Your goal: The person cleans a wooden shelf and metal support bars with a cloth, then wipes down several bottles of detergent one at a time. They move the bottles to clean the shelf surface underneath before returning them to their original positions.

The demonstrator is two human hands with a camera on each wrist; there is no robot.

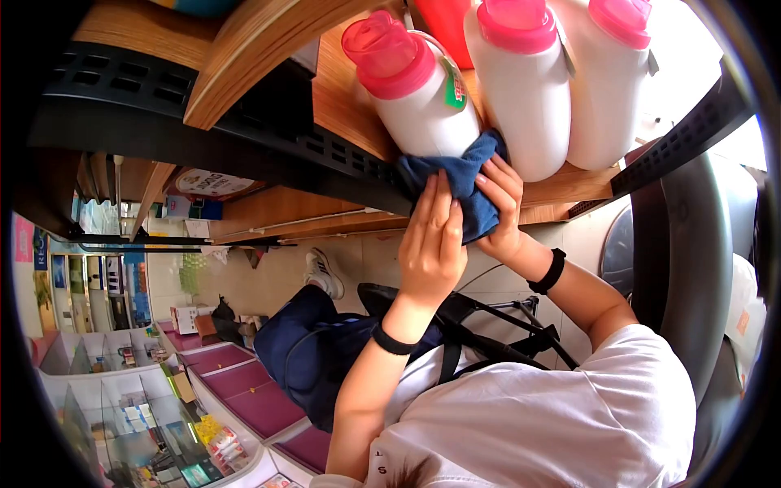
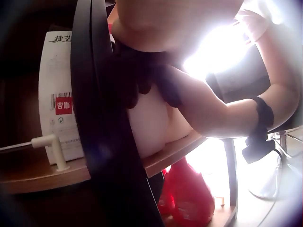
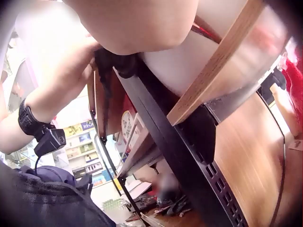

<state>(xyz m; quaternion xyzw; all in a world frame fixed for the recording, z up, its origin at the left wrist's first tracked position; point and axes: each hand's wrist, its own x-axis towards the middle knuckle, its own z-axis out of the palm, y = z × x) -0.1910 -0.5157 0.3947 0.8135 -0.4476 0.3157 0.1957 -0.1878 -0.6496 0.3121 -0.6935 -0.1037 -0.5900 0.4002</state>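
Note:
A blue cloth [image 1: 465, 185] lies bunched against the lower part of a white bottle [image 1: 431, 122] with a pink lid, at the front edge of a wooden shelf. My left hand [image 1: 433, 244] holds the cloth from the left, its fingers reaching up over the folds and its thumb hidden. From the right, my right hand [image 1: 503, 203] grips the other side, fingers laid over the cloth. In the left wrist view the cloth [image 2: 135, 64] looks dark beside the white bottle [image 2: 149, 120]. The right wrist view shows the cloth [image 3: 116, 66] partly hidden behind the near hand.
Two more pink-lidded white bottles [image 1: 521, 98] stand close on the right. A black perforated shelf frame [image 1: 342, 150] runs along the left. Below are a black stool frame [image 1: 521, 329] and a dark blue bag [image 1: 305, 350]. Glass display cases [image 1: 146, 415] stand at lower left.

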